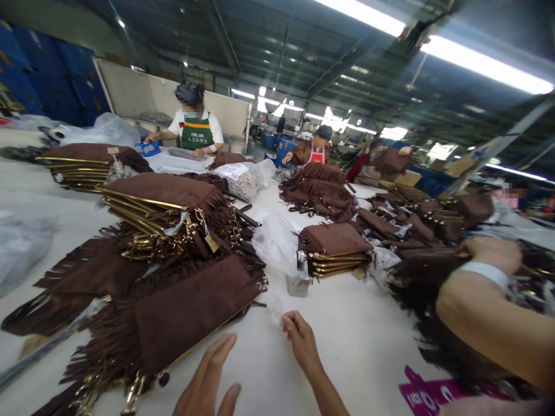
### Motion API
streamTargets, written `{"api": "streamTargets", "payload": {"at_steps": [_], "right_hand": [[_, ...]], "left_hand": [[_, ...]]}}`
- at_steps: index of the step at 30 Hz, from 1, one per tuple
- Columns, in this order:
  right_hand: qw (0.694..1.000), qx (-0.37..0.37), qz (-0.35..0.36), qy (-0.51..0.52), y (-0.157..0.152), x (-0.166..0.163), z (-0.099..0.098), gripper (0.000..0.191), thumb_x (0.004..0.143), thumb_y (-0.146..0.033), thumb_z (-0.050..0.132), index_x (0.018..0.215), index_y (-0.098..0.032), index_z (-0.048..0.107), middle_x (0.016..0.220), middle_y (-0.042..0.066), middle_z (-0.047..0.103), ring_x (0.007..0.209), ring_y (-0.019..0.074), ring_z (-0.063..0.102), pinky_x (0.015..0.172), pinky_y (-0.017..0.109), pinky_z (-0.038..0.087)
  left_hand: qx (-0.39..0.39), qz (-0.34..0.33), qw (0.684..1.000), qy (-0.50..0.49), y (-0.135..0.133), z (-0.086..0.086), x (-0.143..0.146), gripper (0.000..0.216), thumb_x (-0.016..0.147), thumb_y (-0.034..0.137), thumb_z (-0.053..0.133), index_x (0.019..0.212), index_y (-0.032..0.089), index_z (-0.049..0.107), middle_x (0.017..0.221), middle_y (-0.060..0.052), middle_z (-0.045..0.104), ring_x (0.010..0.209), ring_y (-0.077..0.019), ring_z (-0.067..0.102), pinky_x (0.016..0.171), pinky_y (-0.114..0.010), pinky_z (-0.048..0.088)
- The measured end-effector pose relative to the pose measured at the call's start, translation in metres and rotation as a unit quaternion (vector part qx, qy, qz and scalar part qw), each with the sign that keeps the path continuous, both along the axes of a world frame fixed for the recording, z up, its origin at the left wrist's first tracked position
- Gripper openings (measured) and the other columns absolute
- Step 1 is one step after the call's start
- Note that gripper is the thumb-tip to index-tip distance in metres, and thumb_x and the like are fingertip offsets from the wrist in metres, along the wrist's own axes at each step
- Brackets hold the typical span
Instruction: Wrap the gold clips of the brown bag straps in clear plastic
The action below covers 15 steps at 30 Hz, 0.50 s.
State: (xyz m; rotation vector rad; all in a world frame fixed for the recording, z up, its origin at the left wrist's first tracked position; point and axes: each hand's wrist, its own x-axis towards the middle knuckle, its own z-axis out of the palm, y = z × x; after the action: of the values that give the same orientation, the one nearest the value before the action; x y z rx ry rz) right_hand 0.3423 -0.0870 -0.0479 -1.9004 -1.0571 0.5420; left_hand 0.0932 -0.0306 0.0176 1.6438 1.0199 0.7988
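Now, in the head view, I am spreading my left hand (208, 378) flat and empty on the table (368, 341), just right of the nearest bag (191, 315), whose long axis is running up-right. My right hand (301, 341) is pinching a clear film scrap (274, 309), farther off.

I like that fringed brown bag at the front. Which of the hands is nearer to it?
Left. The left hand lies flat on the table just beside the fringed brown bag; the right hand is farther right, apart from it.
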Motion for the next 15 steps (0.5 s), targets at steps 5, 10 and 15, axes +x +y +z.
{"api": "streamTargets", "payload": {"at_steps": [5, 10, 15], "right_hand": [[0.974, 0.012, 0.068, 0.217, -0.025, -0.006, 0.039, 0.033, 0.091, -0.047, 0.048, 0.076, -0.018, 0.054, 0.064, -0.002, 0.052, 0.059, 0.0115, 0.048, 0.055, 0.021, 0.038], [0.944, 0.023, -0.019, 0.33, -0.035, -0.009, 0.027, 0.043, 0.087, -0.057, 0.05, 0.073, -0.017, 0.053, 0.058, -0.002, 0.049, 0.054, 0.0101, 0.044, 0.053, 0.022, 0.035], [0.897, 0.033, 0.031, 0.439, -0.037, -0.029, 0.008, 0.056, 0.076, -0.062, 0.063, 0.11, -0.018, 0.057, 0.074, 0.002, 0.059, 0.062, 0.0132, 0.051, 0.057, 0.024, 0.04]], "left_hand": [[0.023, -0.243, 0.969, 0.035, 0.018, 0.01, 0.084, 0.065, 0.067, 0.018, 0.065, 0.13, 0.017, 0.051, 0.136, -0.012, 0.053, 0.126, -0.0299, 0.045, 0.109, -0.044, 0.032], [-0.248, -0.213, 0.945, -0.015, 0.02, -0.028, 0.096, 0.014, 0.07, 0.027, 0.057, 0.065, 0.014, 0.059, 0.058, -0.002, 0.062, 0.057, -0.018, 0.057, 0.058, -0.028, 0.044], [-0.247, -0.154, 0.957, 0.003, 0.012, -0.038, 0.077, 0.014, 0.067, 0.027, 0.057, 0.06, 0.016, 0.055, 0.052, 0.002, 0.054, 0.052, -0.0145, 0.049, 0.052, -0.026, 0.036]]}}
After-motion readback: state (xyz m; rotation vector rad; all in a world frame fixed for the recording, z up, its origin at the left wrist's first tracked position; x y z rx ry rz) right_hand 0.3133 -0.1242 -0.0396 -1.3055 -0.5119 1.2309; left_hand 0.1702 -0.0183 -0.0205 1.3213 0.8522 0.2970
